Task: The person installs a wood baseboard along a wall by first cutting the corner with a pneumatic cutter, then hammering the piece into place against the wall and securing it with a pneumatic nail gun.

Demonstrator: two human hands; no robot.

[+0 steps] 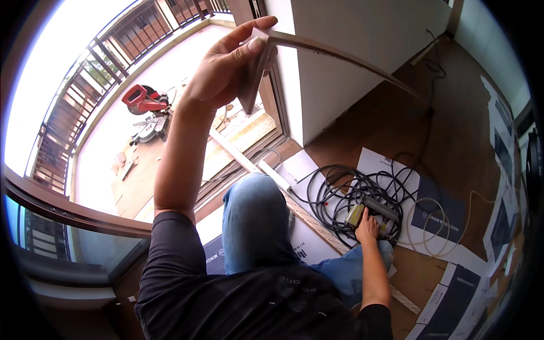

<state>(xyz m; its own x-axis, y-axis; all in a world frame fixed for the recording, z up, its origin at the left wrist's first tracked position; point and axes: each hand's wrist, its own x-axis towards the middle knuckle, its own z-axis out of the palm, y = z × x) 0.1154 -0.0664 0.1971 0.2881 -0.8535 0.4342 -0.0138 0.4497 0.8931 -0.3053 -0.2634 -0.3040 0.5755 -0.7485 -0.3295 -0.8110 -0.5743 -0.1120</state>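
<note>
Raised high at the top centre, my left hand (218, 76) grips the corner where two lengths of brown trim (345, 61) meet at an angle. The short piece points down beside my palm, while the long one runs off to the right past the white wall. Low on the right, my right hand (368, 228) is closed on a green and dark nail gun (356, 216). Its grip is partly covered by my fingers. The gun rests over a tangled coil of black hose (318, 195) beside my bent knee.
Outside the door frame (277, 113), a red miter saw (148, 101) stands on the balcony, bounded by a railing (107, 59). Printed cardboard sheets (447, 211) cover parts of the dark floor. A pale thin hose (433, 249) loops at the right. Light strips (232, 148) cross the threshold.
</note>
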